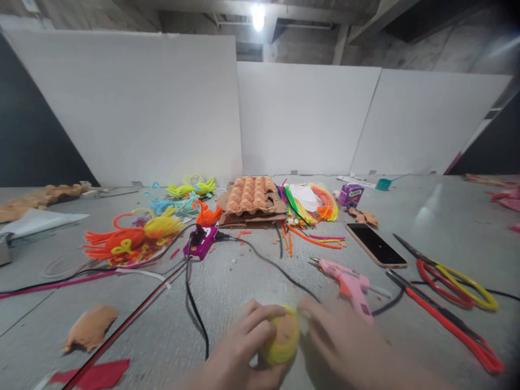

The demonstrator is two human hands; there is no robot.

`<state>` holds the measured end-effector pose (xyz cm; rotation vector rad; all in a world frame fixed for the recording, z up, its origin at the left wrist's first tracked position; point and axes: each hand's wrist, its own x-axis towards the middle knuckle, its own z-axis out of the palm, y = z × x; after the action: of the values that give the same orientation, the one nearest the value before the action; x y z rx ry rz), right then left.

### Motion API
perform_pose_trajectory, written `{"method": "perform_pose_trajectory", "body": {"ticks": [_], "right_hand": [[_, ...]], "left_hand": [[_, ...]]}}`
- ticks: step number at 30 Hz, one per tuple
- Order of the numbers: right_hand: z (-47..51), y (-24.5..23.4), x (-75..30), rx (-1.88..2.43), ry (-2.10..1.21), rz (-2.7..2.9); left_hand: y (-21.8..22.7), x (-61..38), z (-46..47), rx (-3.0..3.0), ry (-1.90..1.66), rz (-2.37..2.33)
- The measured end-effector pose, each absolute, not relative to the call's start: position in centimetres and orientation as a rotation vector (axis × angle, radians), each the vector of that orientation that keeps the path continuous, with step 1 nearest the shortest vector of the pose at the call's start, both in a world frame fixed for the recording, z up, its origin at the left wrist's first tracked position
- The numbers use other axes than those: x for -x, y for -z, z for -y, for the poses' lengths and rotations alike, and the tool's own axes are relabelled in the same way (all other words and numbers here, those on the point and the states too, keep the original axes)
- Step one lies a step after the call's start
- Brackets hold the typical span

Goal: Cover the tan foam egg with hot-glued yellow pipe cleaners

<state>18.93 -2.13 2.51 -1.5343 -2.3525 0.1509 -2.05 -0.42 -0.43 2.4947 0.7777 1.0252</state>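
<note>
A small round piece, apparently an egg-carton cup (286,329) with yellow pipe cleaner (280,353) wound around its side, is near the front edge of the view. My left hand (247,346) is closed on it, with thumb and fingers around its left side. My right hand (339,338) is smeared by motion. Its fingertips are at the cup's right rim, and whether they pinch the yellow strand is unclear. Just beyond my right hand lies a pink hot glue gun (345,281), nozzle pointing away to the left.
An egg tray (251,195) sits on cardboard at the back, beside coloured pipe cleaners (325,203). Orange and yellow bundles (125,241) are left. A purple power strip (201,242) trails cords. Phone (376,245), scissors (447,276) and red-handled pliers-like tool (450,322) lie right; carton scrap (91,327) left.
</note>
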Motion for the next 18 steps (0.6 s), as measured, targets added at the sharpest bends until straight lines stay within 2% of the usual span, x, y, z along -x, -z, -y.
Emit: {"method": "perform_pose_trajectory", "body": {"ticks": [18], "right_hand": [[2.40,-2.58,-18.61,1.597,-0.168,2.443]], "left_hand": [[0.30,2.11,0.24,-2.346,-1.013,-0.809]]}}
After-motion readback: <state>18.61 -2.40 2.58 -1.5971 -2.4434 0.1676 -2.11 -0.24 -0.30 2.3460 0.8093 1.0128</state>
